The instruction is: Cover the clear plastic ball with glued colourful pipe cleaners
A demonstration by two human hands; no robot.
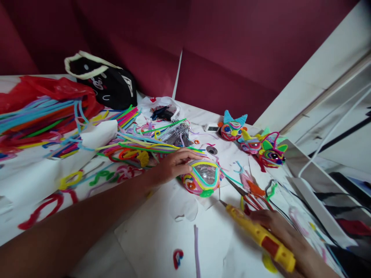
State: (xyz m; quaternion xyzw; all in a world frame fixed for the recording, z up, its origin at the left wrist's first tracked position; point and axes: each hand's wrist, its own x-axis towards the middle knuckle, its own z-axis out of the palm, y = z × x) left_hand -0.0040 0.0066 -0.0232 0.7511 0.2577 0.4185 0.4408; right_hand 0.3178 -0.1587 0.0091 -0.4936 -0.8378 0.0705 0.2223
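My left hand (176,164) rests on the upper left side of a round ornament (199,187), its fingers bent over the edge. The ornament has a clear domed window (207,173) ringed by yellow, blue and pink pipe cleaners, with an orange eye and a green strip. My right hand (266,220) is closed on a yellow-handled tool (249,227) with a thin pointed tip, which ends low and right of the ornament. The tool hides part of that hand. Scissors (252,199) with orange-red handles lie just beyond the fingers, their blades toward the ornament.
Loose pipe cleaners (130,143) and a red bag (55,92) of them spread at left. Behind stand a black drawstring bag (113,85) and a white bag (162,108). Decorated ornaments (232,131) and a small display (212,127) sit back right; a white power strip (321,212) is nearer.
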